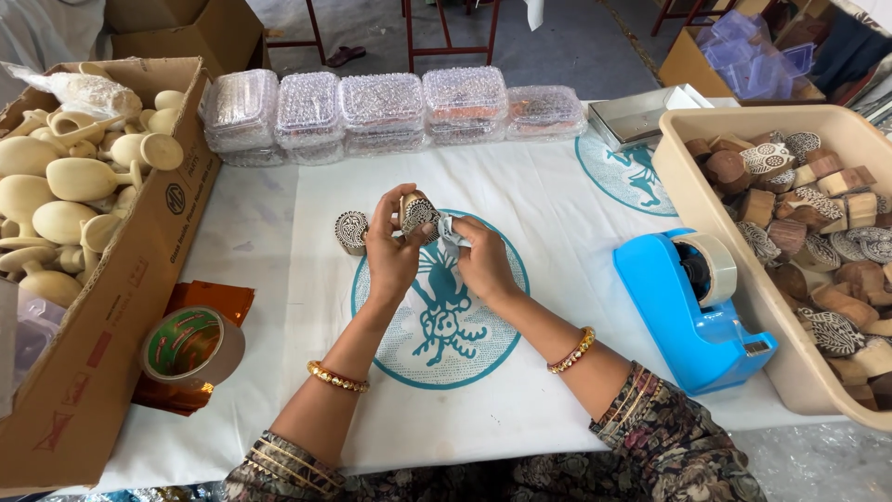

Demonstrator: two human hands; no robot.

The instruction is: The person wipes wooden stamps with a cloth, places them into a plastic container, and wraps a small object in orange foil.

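**Loose grip over a crowded tabletop**

At frame centre, the left hand fingers clasp a carved wooden stamp block; the right hand fingers pinch a small white wrap against it. The wrap could slip loose, or the block could drop onto the second block just left.

One head-worn camera looks steeply down, close over the white table.
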